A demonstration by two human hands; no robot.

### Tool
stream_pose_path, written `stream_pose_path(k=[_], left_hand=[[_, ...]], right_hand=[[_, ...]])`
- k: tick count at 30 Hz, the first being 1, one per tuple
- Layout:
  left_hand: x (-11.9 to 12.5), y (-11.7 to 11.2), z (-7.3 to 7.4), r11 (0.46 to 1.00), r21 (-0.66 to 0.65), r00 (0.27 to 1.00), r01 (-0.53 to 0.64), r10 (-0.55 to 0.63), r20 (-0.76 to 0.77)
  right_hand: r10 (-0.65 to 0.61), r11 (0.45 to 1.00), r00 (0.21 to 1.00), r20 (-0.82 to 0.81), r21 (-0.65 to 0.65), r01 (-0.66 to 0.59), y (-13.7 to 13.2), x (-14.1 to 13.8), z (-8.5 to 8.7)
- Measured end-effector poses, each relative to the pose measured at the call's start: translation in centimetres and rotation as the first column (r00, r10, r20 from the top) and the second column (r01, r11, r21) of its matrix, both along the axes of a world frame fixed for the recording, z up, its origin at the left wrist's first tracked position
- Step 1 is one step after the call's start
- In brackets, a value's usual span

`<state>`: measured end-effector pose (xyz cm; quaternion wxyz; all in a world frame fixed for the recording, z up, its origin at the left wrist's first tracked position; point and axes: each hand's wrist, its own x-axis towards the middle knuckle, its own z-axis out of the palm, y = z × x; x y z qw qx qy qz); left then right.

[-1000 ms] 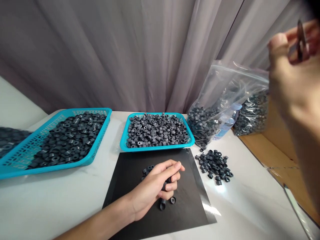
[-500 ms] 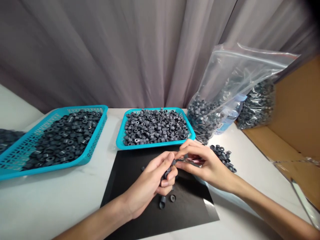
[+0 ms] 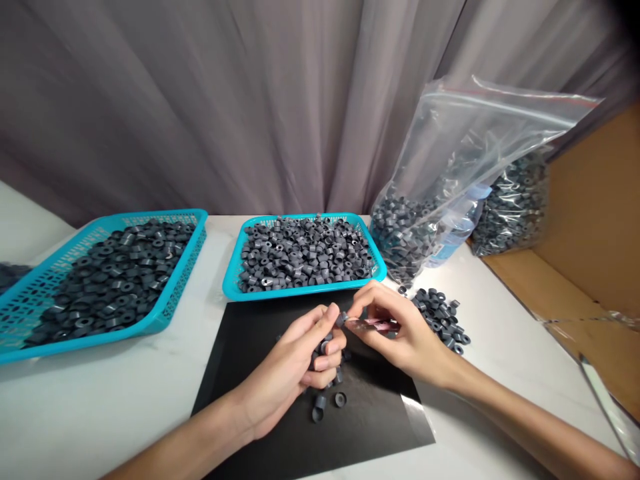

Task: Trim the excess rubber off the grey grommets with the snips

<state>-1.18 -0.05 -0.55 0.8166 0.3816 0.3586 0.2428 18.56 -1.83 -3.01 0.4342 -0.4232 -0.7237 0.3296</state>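
**Crosswise alignment at the fingertips, contact uncertain**

A small, dark-grey, plastic-looking ring (image 3: 342, 319) sits above the black rectangular sheet (image 3: 370, 427), pinched between the thumb and forefinger of the left hand (image 3: 295, 353); the other fingers of that hand curl around a cluster of similar dark-grey pieces (image 3: 325, 348); the right hand (image 3: 400, 327) is closed on a slim, pink-and-silvery tool (image 3: 383, 325), partly hidden by the fingers; the tool's long axis runs roughly crosswise, its tip directed leftward at the ring; the ring thus lies left of the right-hand grip and nearer the left hand, which holds it; whether tip and ring touch is too fine to tell, as is the ring's own axis; beyond both hands stands a turquoise, perforated plastic basket (image 3: 300, 292) of like pieces.
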Motion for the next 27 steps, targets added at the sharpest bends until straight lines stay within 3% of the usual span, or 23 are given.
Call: stream_pose_path(k=[7, 14, 18, 22, 27], left_hand=[[-0.1, 0.3, -0.4, 0.999, -0.041, 0.999, -0.034, 0.034, 0.005], [-0.2, 0.2, -0.4, 0.998, -0.048, 0.998, -0.031, 0.034, 0.047], [-0.2, 0.2, -0.2, 0.997, -0.059, 0.997, -0.047, 0.051, 0.06], [-0.4, 0.4, 0.3, 0.995, -0.069, 0.992, -0.071, 0.078, 0.101], [-0.4, 0.4, 0.5, 0.995, -0.055, 0.991, -0.077, 0.083, 0.102]], right_hand=[[-0.053, 0.993, 0.967, -0.247, -0.113, 0.026, -0.1, -0.2, -0.2], [-0.059, 0.973, 0.916, -0.396, -0.229, -0.036, 0.5, 0.0, -0.1], [-0.067, 0.929, 0.862, -0.502, -0.347, -0.129, 0.8, -0.1, -0.6], [-0.091, 0.887, 0.839, -0.537, -0.427, -0.177, 0.8, 0.0, -1.2], [-0.077, 0.892, 0.841, -0.535, -0.414, -0.182, 0.7, 0.0, -1.6]])
